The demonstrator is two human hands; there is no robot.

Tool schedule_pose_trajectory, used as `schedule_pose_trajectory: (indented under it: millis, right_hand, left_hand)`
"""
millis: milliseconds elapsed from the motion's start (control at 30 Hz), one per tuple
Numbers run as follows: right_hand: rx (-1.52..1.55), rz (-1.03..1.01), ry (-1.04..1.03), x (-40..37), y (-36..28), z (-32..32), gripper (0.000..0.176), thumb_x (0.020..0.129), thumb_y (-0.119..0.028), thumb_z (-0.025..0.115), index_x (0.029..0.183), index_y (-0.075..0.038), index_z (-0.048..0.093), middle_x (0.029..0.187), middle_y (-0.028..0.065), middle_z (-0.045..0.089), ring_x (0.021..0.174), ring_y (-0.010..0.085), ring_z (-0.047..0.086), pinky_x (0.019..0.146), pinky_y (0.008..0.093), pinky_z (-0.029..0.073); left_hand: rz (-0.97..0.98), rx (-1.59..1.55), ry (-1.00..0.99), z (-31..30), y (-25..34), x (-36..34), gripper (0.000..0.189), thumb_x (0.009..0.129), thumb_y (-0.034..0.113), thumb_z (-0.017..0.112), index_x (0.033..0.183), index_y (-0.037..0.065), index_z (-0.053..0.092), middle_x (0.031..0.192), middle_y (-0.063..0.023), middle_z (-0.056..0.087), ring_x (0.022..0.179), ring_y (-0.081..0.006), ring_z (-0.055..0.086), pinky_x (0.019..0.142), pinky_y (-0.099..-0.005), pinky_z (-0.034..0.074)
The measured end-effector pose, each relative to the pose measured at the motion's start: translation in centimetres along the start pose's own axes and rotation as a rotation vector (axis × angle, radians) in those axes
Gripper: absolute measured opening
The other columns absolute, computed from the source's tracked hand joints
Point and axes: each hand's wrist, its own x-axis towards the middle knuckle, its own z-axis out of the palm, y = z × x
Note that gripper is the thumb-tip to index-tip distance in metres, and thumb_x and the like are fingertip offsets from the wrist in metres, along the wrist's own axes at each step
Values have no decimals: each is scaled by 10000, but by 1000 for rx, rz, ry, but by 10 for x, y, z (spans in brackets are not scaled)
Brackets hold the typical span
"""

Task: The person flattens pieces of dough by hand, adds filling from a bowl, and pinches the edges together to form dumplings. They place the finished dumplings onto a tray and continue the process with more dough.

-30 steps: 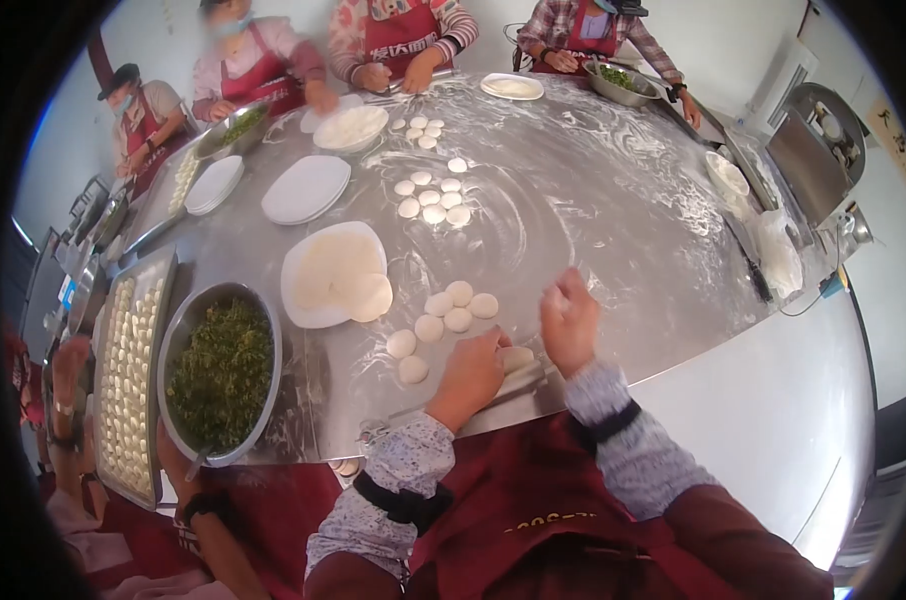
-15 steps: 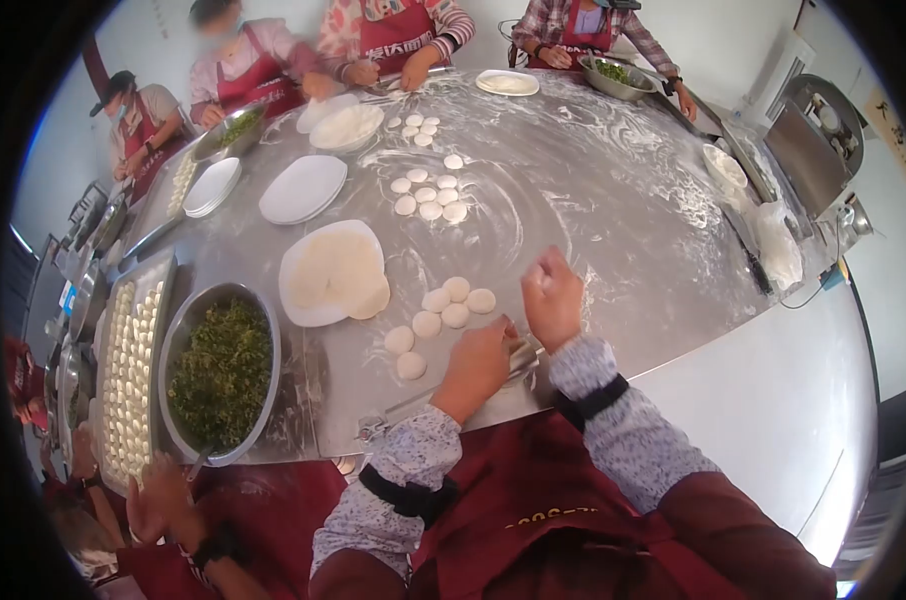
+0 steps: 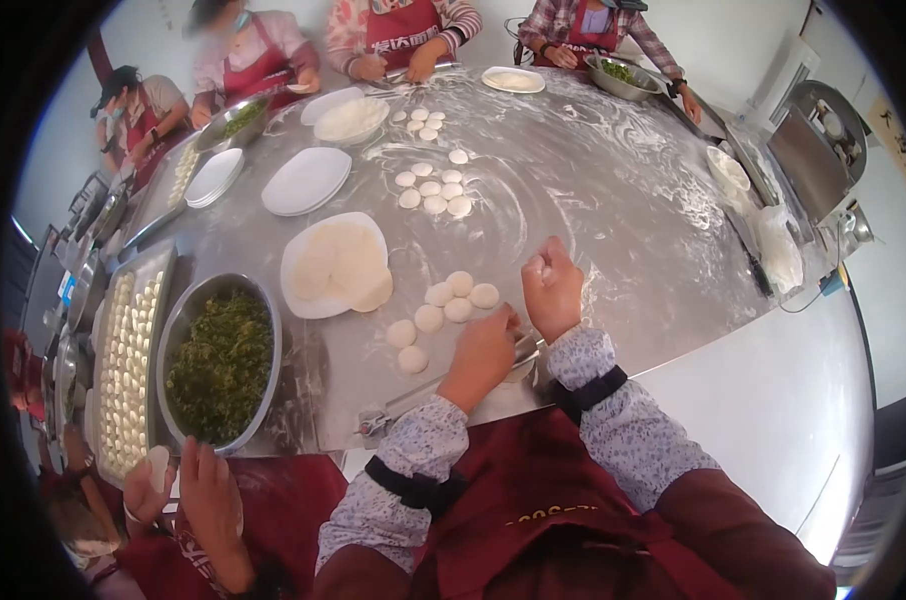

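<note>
My left hand [image 3: 481, 352] is closed low over the table's near edge, its fingers curled and the thumb side up. Under it runs a metal rolling pin [image 3: 408, 402], showing on both sides of the hand. What those fingers hold, if anything, is hidden. Just beyond the pin, my right hand [image 3: 554, 288] makes a fist, with a pale bit between the fingers that I cannot make out. A flat piece of dough [image 3: 520, 372] shows partly beside the pin. Several round dough pieces [image 3: 429, 319] lie left of my hands.
A white plate of flat wrappers [image 3: 325, 262] sits left of the dough. Farther left are a bowl of chopped greens [image 3: 223, 365] and a tray of dumplings [image 3: 128, 390]. A co-worker's hands [image 3: 211, 500] are at lower left. Other people work across the floured table [image 3: 633, 230].
My hands stay nearly in place, both still closed. At lower left the co-worker's hands have moved apart, and a pale wrapper now shows in one. The view has shifted slightly.
</note>
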Motion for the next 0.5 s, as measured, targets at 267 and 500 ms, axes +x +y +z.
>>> schedule_pose_trajectory:
  millis: [267, 500]
  right_hand:
    - [176, 56, 15, -48, 22, -39, 111, 809, -79, 467, 711, -33, 440, 556, 52, 449, 495, 94, 469, 448, 268, 379]
    - [-11, 39, -18, 2, 1, 4, 60, 778, -87, 464, 800, -40, 496, 620, 199, 530, 573, 361, 558, 529, 376, 436]
  left_hand:
    - [11, 24, -62, -10, -10, -7, 121, 780, 79, 505, 860, 1, 553, 756, -196, 601, 737, -379, 577, 655, -442, 442]
    - [-37, 16, 45, 1, 7, 0, 103, 775, 80, 520, 839, 12, 564, 758, -195, 602, 736, -390, 575, 658, -448, 443]
